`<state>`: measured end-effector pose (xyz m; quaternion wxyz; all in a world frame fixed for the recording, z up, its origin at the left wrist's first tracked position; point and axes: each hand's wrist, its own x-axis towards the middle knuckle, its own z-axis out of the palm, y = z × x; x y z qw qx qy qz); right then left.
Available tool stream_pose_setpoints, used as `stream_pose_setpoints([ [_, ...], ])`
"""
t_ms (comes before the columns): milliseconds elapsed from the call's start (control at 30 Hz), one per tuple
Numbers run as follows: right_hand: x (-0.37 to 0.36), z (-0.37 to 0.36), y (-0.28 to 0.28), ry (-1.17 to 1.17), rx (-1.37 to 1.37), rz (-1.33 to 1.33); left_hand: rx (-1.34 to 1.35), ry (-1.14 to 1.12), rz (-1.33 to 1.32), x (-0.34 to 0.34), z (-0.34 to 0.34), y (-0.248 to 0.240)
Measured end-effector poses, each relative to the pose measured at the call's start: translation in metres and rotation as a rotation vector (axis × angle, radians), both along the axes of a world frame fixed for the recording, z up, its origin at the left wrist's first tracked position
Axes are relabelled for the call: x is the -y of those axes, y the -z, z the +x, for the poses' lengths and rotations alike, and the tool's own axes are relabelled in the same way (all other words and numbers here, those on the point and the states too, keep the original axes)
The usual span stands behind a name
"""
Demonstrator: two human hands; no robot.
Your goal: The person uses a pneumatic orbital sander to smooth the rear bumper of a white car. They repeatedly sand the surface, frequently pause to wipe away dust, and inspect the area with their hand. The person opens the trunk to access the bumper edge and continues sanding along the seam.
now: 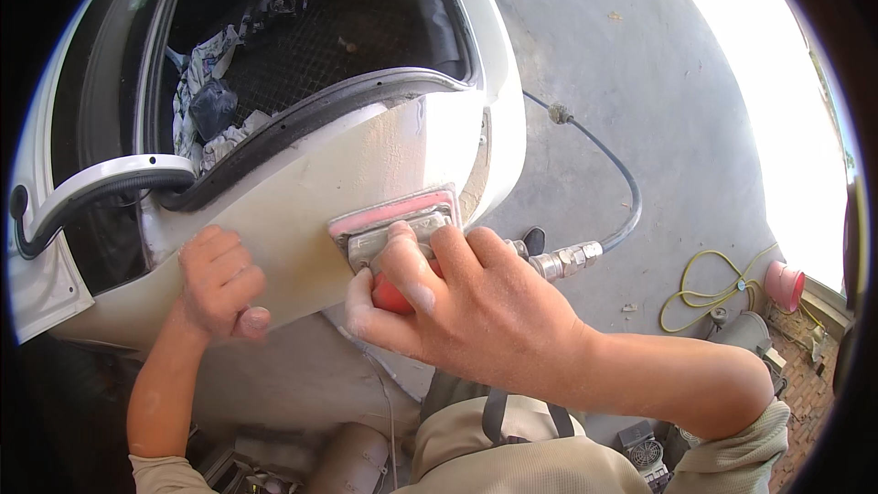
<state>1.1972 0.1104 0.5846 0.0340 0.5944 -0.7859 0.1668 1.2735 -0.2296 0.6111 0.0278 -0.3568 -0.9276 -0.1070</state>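
Sander (369,244), just one, sits against one white car panel (293,210), near its right edge, below the window rim (366,89); panel stretches leftward. Two hands: the right hand (466,302) grips it; the left hand (222,279) is curled fist-like near the panel's lower edge. One hose (628,174) curves over grey floor (640,37).

1. Red-and-grey rectangular sander (373,243): lies partly hidden beneath bare right hand (477,300).
2. Curled bare left hand (219,282): palm is hidden.
3. Grey flexible hose (635,197): passes from sight behind white metal car (302,206).
4. Brown metal cylinder (350,462): lower edge crops it.
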Motion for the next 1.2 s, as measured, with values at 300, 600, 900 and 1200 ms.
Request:
stream_pose_setpoints([
  [300,-0.037,0.033,0.078,0.492,0.289,-0.51,-0.032,0.002,-0.067,0.003,0.001,0.002],
  [600,-0.005,-0.021,0.017,0.765,0.568,-0.539,-0.034,0.012,-0.056,0.002,-0.001,0.002],
  [900,0.0,0.011,0.016,0.697,0.41,-0.457,-0.005,0.014,-0.089,0.003,0.002,0.001],
  [1200,-0.009,0.01,0.058,0.614,0.326,-0.625,-0.055,-0.018,-0.076,0.0,0.003,0.004],
])
